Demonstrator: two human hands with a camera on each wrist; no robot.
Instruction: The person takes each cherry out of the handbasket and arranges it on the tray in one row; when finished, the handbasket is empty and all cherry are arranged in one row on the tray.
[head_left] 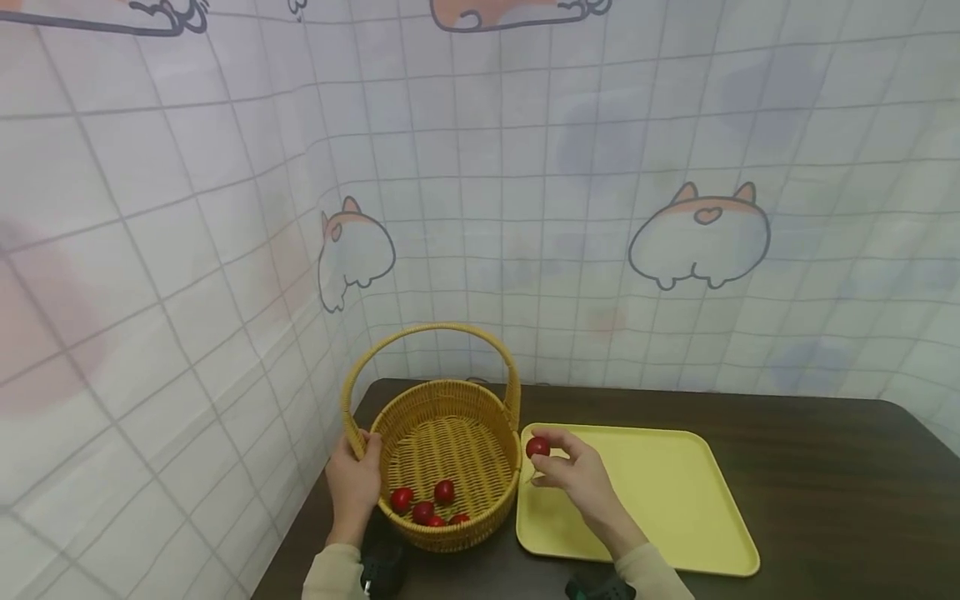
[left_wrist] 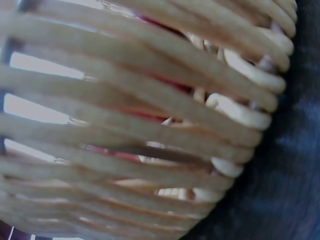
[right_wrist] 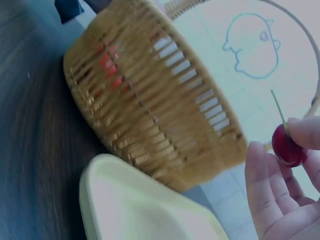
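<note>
Pinched a red cherry [head_left: 537,447] in the right grip [head_left: 579,477] above the left edge of the yellow tray [head_left: 652,500], just beside the wicker basket [head_left: 457,538], and clasped its side with the left grip [head_left: 354,482], apparently for steadiness.

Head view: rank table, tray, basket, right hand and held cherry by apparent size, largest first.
1. Table
2. Unsure between tray and basket: the first looks wider, the second taller with its handle
3. Right hand
4. Held cherry
</note>
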